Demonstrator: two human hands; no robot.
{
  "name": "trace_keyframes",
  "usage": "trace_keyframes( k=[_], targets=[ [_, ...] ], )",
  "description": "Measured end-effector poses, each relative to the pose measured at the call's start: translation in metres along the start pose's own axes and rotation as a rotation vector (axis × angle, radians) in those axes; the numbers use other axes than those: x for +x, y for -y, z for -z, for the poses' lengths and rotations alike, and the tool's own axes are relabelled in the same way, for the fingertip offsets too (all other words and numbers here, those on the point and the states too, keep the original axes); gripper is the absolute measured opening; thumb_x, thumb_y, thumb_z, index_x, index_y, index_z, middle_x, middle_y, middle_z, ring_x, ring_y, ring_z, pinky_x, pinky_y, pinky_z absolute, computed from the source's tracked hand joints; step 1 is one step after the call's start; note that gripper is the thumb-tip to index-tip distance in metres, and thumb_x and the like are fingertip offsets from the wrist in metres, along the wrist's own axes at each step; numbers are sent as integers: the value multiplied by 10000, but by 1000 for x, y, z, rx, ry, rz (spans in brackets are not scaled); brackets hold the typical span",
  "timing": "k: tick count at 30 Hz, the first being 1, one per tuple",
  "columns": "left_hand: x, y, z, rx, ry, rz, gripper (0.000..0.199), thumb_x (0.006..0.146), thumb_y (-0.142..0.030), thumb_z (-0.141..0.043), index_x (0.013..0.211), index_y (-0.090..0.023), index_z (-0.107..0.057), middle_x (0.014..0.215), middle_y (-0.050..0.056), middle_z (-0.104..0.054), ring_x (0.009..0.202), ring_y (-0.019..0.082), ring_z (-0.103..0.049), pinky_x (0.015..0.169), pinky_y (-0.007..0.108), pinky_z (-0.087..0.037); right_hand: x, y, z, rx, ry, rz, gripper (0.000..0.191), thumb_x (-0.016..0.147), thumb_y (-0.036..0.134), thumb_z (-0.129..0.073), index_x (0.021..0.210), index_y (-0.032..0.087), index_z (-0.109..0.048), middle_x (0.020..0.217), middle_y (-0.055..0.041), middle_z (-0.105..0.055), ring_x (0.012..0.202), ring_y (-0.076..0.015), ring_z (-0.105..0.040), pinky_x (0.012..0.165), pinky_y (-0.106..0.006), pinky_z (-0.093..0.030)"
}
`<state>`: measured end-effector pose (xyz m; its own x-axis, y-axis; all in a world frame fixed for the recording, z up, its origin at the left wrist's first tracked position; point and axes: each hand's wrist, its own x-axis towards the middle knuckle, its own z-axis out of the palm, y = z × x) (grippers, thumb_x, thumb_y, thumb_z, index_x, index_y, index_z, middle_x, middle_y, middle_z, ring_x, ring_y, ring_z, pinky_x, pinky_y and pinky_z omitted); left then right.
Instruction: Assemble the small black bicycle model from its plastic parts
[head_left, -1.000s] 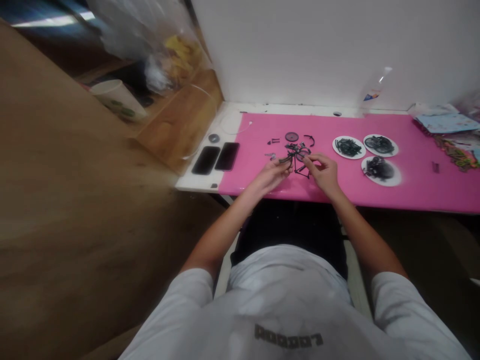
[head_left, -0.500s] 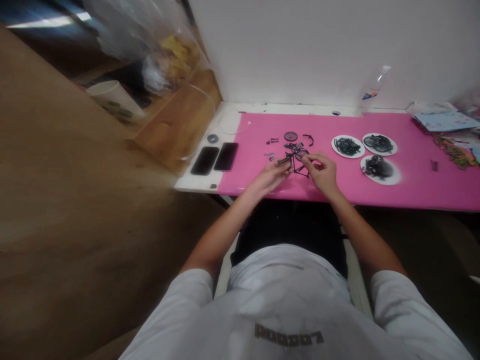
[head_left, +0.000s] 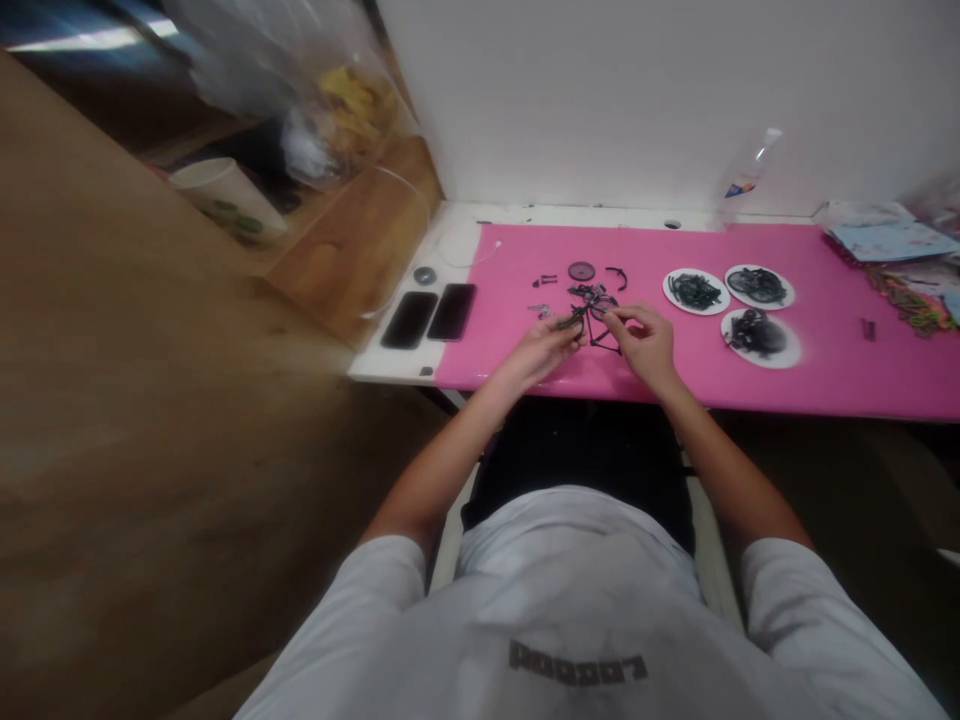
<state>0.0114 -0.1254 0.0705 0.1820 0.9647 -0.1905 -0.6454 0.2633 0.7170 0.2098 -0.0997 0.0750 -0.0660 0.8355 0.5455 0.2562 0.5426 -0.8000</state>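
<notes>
Over the pink mat (head_left: 510, 360), my left hand (head_left: 551, 343) is closed around one side of a small black model bicycle (head_left: 594, 338), whose thin frame rods stick out between my hands. My right hand (head_left: 645, 342) pinches at the other side of the model, thumb and forefinger together; any tiny part between them is too small to make out. Just beyond my hands lie a dark toy wheel (head_left: 581, 271), a curved black piece (head_left: 618, 277) and several small parts (head_left: 547, 281). My fingers partly hide the model.
Three white plates of black parts stand on the right, the nearest plate (head_left: 789, 350) among them. Two phones (head_left: 453, 312) lie at the left edge. A clear bottle (head_left: 752, 165) stands at the back wall; bags and papers (head_left: 892, 243) are piled far right.
The model's lower rods have shifted very slightly between my hands. Both hands keep nearly the same place and grip.
</notes>
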Motion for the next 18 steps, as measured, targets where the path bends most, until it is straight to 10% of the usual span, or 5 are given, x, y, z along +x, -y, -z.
trace_keyframes(
  k=[18],
  targets=[
    [0,-5,9,236,102,-212,308,792,-159,-820,1095,-135,-772,1061,102,-818,892,184,-797,865,296,-585,1,-2,-3,1,4,-55,496,896,735,-797,869,243,-849,926,-76,-791,807,-201,-687,595,-292,-526]
  ],
)
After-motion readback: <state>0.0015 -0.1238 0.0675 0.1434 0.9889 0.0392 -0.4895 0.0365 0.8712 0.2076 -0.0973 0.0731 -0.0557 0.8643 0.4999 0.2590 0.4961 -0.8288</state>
